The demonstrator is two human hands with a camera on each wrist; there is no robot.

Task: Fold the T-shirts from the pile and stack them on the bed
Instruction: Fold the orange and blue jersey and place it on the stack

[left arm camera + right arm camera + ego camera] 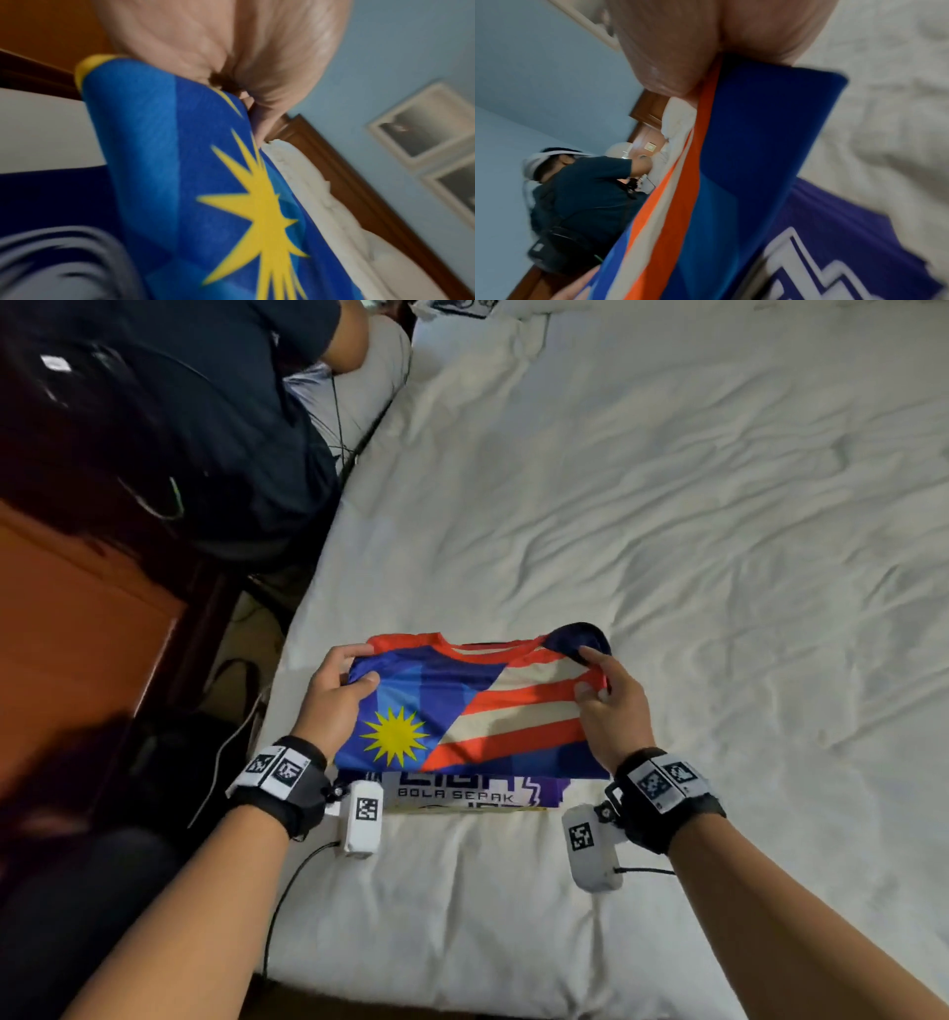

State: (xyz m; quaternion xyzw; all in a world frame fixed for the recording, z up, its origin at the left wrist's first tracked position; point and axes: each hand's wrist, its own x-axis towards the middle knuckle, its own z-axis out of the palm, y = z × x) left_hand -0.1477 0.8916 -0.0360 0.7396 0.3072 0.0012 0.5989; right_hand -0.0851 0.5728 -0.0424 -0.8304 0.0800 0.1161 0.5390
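Note:
A folded flag-print T-shirt (462, 706), blue with a yellow star and red and white stripes, lies near the front edge of the white bed (667, 505). It rests on a folded purple T-shirt (462, 793) with white lettering. My left hand (341, 685) pinches the flag shirt's left edge near the collar. My right hand (598, 683) pinches its right edge, where a dark blue sleeve bunches up. The left wrist view shows the star print (257, 213) close up under my fingers. In the right wrist view the stripes (680, 192) hang above the purple shirt (834, 233).
Another person in a dark shirt (205, 428) sits at the bed's left side, with cables trailing. A wooden cabinet (67, 634) stands at the left. The rumpled white sheet stretches to the right and far side. A wooden headboard (359, 182) and framed pictures (424, 132) show behind.

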